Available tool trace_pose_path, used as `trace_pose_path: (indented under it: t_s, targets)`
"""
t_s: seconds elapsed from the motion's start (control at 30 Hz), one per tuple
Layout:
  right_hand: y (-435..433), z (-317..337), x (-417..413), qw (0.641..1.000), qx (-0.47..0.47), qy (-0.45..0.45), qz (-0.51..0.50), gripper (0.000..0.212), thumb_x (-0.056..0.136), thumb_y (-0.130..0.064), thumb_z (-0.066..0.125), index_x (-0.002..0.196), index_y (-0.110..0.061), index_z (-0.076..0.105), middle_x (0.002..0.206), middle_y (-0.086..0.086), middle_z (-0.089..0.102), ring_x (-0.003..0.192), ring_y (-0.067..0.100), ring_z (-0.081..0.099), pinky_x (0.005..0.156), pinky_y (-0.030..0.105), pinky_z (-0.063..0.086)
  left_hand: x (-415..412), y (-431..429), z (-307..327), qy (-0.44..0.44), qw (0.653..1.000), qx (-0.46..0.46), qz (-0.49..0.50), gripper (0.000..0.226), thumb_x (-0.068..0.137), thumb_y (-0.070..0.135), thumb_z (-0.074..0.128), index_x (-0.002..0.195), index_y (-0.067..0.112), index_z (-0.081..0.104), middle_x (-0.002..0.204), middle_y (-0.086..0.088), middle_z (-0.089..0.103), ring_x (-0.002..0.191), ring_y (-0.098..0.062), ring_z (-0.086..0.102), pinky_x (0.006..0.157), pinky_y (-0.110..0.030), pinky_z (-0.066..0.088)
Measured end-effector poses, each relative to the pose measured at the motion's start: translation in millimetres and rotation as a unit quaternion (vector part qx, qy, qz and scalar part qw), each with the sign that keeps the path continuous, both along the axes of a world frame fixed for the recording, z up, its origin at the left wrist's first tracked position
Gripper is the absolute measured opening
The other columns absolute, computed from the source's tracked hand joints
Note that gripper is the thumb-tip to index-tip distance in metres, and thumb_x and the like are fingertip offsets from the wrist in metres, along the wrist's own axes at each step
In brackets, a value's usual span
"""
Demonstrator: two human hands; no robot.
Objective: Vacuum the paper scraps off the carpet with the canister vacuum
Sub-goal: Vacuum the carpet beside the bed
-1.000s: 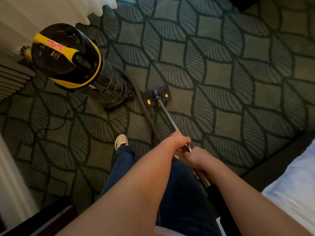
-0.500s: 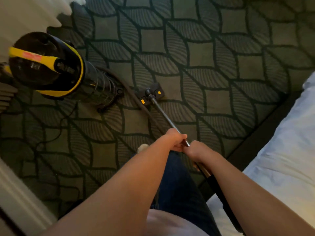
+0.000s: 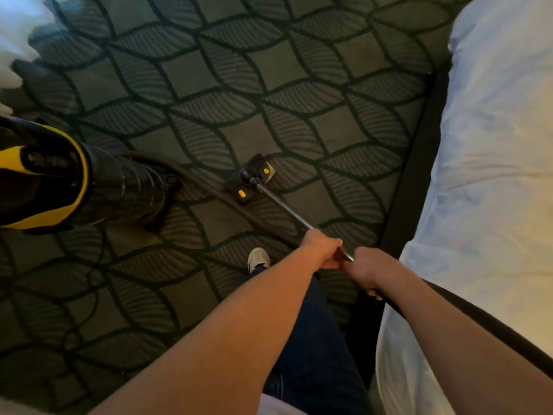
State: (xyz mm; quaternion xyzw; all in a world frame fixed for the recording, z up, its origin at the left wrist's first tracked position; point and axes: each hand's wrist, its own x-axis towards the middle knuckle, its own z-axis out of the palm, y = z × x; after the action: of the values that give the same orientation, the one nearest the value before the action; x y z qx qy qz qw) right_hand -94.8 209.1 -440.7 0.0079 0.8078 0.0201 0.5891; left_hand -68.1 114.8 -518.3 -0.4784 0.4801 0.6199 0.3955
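Observation:
The black-and-yellow canister vacuum stands at the left edge on the dark leaf-patterned carpet. Its floor nozzle, black with yellow marks, rests flat on the carpet near the middle. A metal wand runs from the nozzle back to my hands. My left hand grips the wand higher up, my right hand grips it just behind. The hose trails from the canister past the nozzle and under my arms. I see no paper scraps on the carpet.
A bed with white bedding fills the right side, its dark base bordering the carpet. White fabric shows at the top left. My shoe stands just behind the nozzle. A power cord loops over the carpet at lower left.
The view has swung right, so the canister slid toward the left edge and more of the bed shows. The nozzle has turned to a steeper slant. Both hands keep their grip.

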Motion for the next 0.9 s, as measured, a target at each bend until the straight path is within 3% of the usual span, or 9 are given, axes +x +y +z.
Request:
trace_pose_path:
  t_s: [0.1,0.17,0.23,0.3,0.43,0.57,0.67,0.8,0.9]
  targets:
    - [27,0,20,1.0,0.009,0.012,-0.011,0.041,0.1,-0.039,0.042,0.075,-0.011,0.058,0.064,0.008,0.063,0.054,0.021,0.063,0.058,0.028,0.051,15,23,3,0.008,0.999,0.008,-0.038,0.028,0.092,0.013,0.066,0.114,-0.001,0.058,0.112,-0.021,0.067,0.099,-0.031,0.068,0.079,-0.046,0.06]
    - [46,0,36,0.999,0.008,0.013,-0.031,0.04,0.1,-0.039,0.043,0.075,-0.011,0.058,0.066,0.008,0.063,0.057,0.021,0.064,0.058,0.028,0.049,26,40,6,0.007,0.998,0.018,-0.064,0.022,0.092,0.013,0.065,0.107,0.0,0.058,0.11,-0.02,0.067,0.101,-0.031,0.068,0.087,-0.046,0.058]
    - [58,-3,51,0.998,0.004,0.011,-0.056,0.04,0.1,-0.04,0.043,0.079,-0.01,0.059,0.068,0.009,0.065,0.058,0.023,0.065,0.059,0.028,0.049,35,49,10,-0.003,0.997,0.026,-0.077,0.01,0.093,0.011,0.063,0.09,0.006,0.055,0.103,-0.018,0.066,0.095,-0.028,0.068,0.083,-0.045,0.059]
    - [71,-4,68,0.996,0.001,0.009,-0.087,0.039,0.1,-0.039,0.044,0.08,-0.009,0.06,0.068,0.009,0.065,0.055,0.022,0.063,0.057,0.027,0.049,45,60,13,-0.006,0.996,0.023,-0.09,0.017,0.094,0.011,0.062,0.081,0.009,0.051,0.1,-0.017,0.065,0.092,-0.026,0.067,0.079,-0.042,0.06]
    - [97,-6,103,0.992,-0.008,0.012,-0.126,0.036,0.1,-0.038,0.044,0.08,-0.01,0.057,0.068,0.009,0.064,0.055,0.023,0.062,0.058,0.028,0.05,72,84,17,-0.001,0.992,0.013,-0.124,0.023,0.095,0.012,0.061,0.078,0.012,0.046,0.094,-0.015,0.064,0.094,-0.026,0.068,0.079,-0.039,0.06]
    - [126,-9,141,0.99,0.0,0.005,-0.143,0.036,0.1,-0.038,0.045,0.078,-0.012,0.055,0.068,0.007,0.061,0.057,0.021,0.06,0.055,0.028,0.046,103,112,19,-0.005,0.987,0.006,-0.163,0.021,0.095,0.013,0.062,0.079,0.011,0.048,0.081,-0.01,0.06,0.075,-0.02,0.065,0.063,-0.03,0.058]
    - [146,-10,169,0.988,-0.001,0.002,-0.158,0.036,0.101,-0.037,0.046,0.074,-0.014,0.051,0.065,0.004,0.058,0.055,0.017,0.056,0.05,0.027,0.039,126,132,22,-0.01,0.982,0.012,-0.187,0.021,0.095,0.012,0.062,0.08,0.01,0.048,0.08,-0.01,0.06,0.071,-0.02,0.064,0.052,-0.027,0.056]
    - [168,-12,203,0.978,-0.005,-0.011,-0.21,0.036,0.1,-0.036,0.044,0.074,-0.011,0.052,0.048,0.004,0.061,0.046,0.019,0.057,0.054,0.028,0.048,152,155,24,-0.021,0.978,0.015,-0.209,0.022,0.093,0.01,0.064,0.079,0.009,0.048,0.081,-0.013,0.059,0.081,-0.027,0.065,0.057,-0.033,0.058]
    - [182,-12,227,0.97,-0.005,-0.017,-0.242,0.036,0.099,-0.035,0.046,0.074,-0.01,0.054,0.038,0.001,0.056,0.041,0.018,0.055,0.05,0.025,0.045,169,169,28,-0.03,0.973,0.013,-0.228,0.025,0.094,0.008,0.063,0.076,0.009,0.045,0.077,-0.012,0.055,0.069,-0.025,0.062,0.044,-0.03,0.054]
